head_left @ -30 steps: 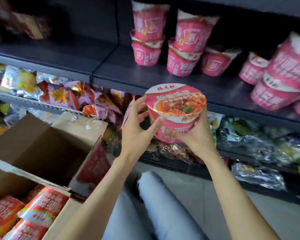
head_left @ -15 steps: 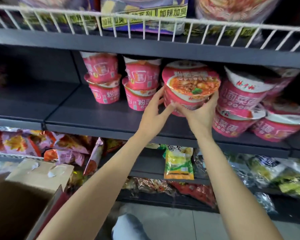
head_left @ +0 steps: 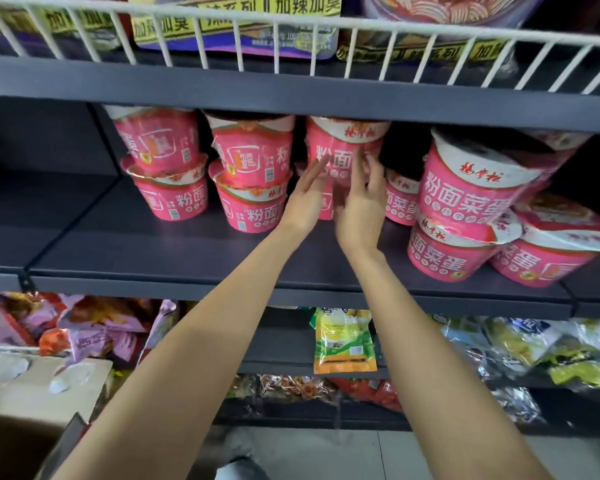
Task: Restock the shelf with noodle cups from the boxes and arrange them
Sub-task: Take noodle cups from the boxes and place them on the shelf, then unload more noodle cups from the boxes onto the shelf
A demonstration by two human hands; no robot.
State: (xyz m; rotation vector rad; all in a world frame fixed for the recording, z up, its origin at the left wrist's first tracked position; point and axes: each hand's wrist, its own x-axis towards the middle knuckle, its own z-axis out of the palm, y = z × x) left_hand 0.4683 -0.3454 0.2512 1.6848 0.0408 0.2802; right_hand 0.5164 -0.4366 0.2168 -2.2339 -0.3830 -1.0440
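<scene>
Fingers (head_left: 317, 169) of the left hand (head_left: 303, 199) lie straight and close together, and those of the right hand (head_left: 359, 202) are straight too, loosely spread; neither hand grips anything. Both sit in front of the upper noodle cup (head_left: 340, 147), which stands on a lower cup (head_left: 326, 202) largely hidden behind the palms, on the dark shelf (head_left: 187, 251). The fingertips reach the upper cup's pink wall, though whether they touch it or hover just off it I cannot tell.

The step in hand looks like seating and squaring this stacked cup. To do it well, keep the flat fingers on both sides of the wall and nudge evenly, so the cup centres on the lid beneath rather than tipping. There is little room under the shelf above (head_left: 291, 98), so any correction should be a slide, not a lift. Turn the printed characters to the front, matching the left stack (head_left: 167, 164) and the middle stack (head_left: 253, 174) just beside it. The right-hand stacks (head_left: 471, 202) sit further forward; pushing this one no deeper than its neighbours would keep the row even. The cardboard box (head_left: 32, 410) waits at lower left.
</scene>
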